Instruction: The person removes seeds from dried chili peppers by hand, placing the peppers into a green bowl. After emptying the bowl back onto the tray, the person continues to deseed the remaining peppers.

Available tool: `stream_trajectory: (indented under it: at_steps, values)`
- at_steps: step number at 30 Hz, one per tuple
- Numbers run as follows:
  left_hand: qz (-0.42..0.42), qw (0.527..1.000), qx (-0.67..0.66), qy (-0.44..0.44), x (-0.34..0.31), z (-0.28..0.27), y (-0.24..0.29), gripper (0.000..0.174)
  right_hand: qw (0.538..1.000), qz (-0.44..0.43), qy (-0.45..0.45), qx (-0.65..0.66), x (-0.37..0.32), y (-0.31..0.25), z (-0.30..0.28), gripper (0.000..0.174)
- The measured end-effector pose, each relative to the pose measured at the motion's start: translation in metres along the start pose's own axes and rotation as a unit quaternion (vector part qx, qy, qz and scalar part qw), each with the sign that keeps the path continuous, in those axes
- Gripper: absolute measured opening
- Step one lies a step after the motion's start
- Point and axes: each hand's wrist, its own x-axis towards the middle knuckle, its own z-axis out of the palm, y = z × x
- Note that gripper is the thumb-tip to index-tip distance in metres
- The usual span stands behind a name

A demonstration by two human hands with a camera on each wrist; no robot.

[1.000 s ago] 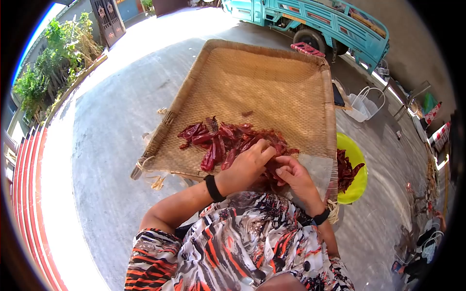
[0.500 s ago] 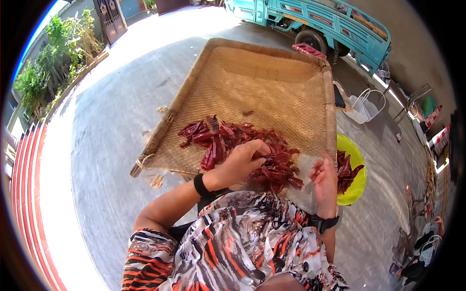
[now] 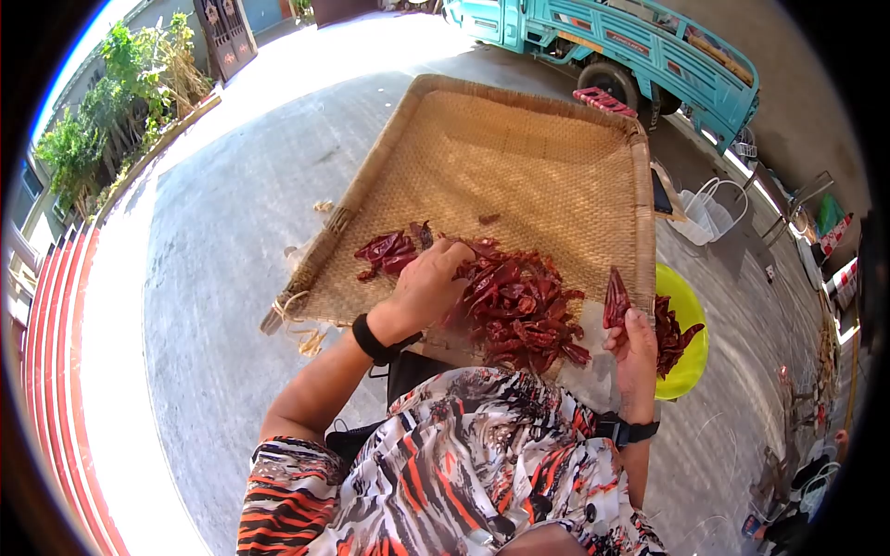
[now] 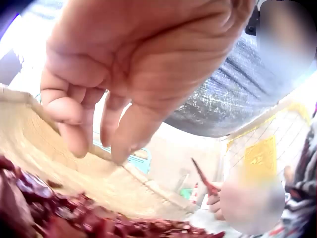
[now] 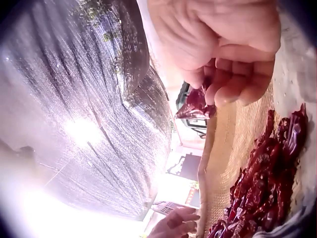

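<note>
A pile of dried red chili peppers (image 3: 519,310) lies on the near part of a woven tray (image 3: 528,167). Over the left end of that pile hangs my left hand (image 3: 428,285). Its fingers (image 4: 74,141) droop loosely, with a gap to the thumb and nothing held in the left wrist view. At the tray's right edge, my right hand (image 3: 634,350) pinches a single dried chili pepper (image 3: 616,298), its pointed end upward. The right wrist view shows this pepper between thumb and curled fingers, partly hidden by them.
A yellow-green basin (image 3: 688,371) with more dried chilies stands to the right of the tray. White baskets (image 3: 702,218) sit on the concrete floor farther right. Behind the tray is a turquoise cargo vehicle (image 3: 649,60). Red-edged steps (image 3: 56,371) run along the left.
My hands were together over the pile and have moved apart. The right went to the tray's right edge, where a chili now shows in its fingers. The left moved left over the pile.
</note>
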Motion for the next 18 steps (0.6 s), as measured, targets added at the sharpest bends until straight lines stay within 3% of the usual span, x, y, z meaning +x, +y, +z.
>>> stream_trajectory:
  at_steps: [1, 2, 3, 6, 9, 12, 13, 15, 18]
  values:
    - [-0.066, 0.995, 0.067, -0.027, -0.001, -0.008, -0.012, 0.038, 0.997, -0.013, 0.035, 0.067, 0.003, 0.0, -0.01, 0.023]
    - [-0.064, 0.992, 0.105, -0.016, -0.007, -0.012, -0.033, 0.038, 0.988, -0.026, 0.069, 0.134, 0.006, 0.0, -0.02, 0.023]
    - [-0.08, 0.982, 0.173, 0.003, -0.013, -0.009, -0.052, 0.036, 0.972, -0.034, 0.067, 0.225, 0.009, 0.002, -0.033, 0.027]
    - [-0.133, 0.955, 0.264, -0.001, -0.023, -0.005, -0.093, 0.035, 0.95, -0.017, 0.051, 0.307, 0.007, -0.003, -0.037, 0.03]
    - [-0.104, 0.955, 0.279, 0.008, -0.028, -0.002, -0.106, 0.033, 0.983, -0.003, 0.036, 0.181, 0.004, 0.005, -0.023, 0.028]
    - [-0.041, 0.972, 0.229, 0.031, -0.021, -0.015, -0.052, 0.03, 0.999, 0.017, -0.048, 0.013, -0.002, 0.005, 0.004, 0.024]
    - [-0.002, 0.98, 0.199, 0.019, -0.019, -0.014, -0.038, 0.029, 0.995, 0.032, -0.09, -0.035, -0.004, 0.002, 0.015, 0.025]
    - [-0.014, 0.994, 0.096, -0.055, -0.017, -0.018, 0.011, 0.029, 0.979, 0.045, -0.164, -0.116, -0.009, -0.003, 0.035, 0.029]
    - [0.103, 0.987, 0.02, -0.124, -0.015, -0.012, 0.053, 0.027, 0.95, 0.008, -0.271, -0.153, -0.013, -0.008, 0.06, 0.034]
